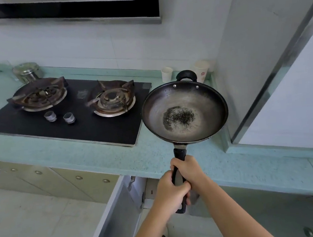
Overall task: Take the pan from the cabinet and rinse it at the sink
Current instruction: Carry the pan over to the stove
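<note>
Dark steel pan hangs level just beside the hob — left hand and right hand both clamped round its handle, likely to steady its weight.

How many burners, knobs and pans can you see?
Burners: 2
Knobs: 2
Pan: 1
Total: 5

Both arms reach forward, right grip ahead of left grip, both curled round pan handle.
</note>
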A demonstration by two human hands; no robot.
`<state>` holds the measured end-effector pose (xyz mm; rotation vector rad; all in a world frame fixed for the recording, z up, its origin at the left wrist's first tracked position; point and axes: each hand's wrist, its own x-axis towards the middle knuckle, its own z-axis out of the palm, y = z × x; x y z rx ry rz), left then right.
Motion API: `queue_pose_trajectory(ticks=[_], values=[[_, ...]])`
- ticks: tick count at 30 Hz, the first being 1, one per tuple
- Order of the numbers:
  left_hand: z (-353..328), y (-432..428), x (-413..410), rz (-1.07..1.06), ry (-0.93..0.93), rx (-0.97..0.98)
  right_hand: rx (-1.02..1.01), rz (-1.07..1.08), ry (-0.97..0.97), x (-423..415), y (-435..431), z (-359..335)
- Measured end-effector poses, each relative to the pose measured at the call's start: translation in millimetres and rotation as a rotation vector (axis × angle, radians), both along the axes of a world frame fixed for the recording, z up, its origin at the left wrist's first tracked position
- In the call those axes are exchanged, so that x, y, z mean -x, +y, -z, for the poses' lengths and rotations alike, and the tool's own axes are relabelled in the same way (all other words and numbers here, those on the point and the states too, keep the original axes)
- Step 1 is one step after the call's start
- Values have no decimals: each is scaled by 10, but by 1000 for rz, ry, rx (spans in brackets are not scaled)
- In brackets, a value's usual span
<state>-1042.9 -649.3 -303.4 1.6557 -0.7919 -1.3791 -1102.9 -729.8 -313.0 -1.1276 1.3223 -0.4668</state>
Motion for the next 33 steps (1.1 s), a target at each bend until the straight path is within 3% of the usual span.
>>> queue_pose_trajectory(ticks=[16,26,33], values=[[209,-1318,-147,-89,70,-88,-67,-48,33,-225,-1293,217],[279,-1596,162,-95,53,-59,-58,-98,118,63,-1597,279],[311,-1609,129,-25,35,-59,-65,-83,70,112,-1594,283]])
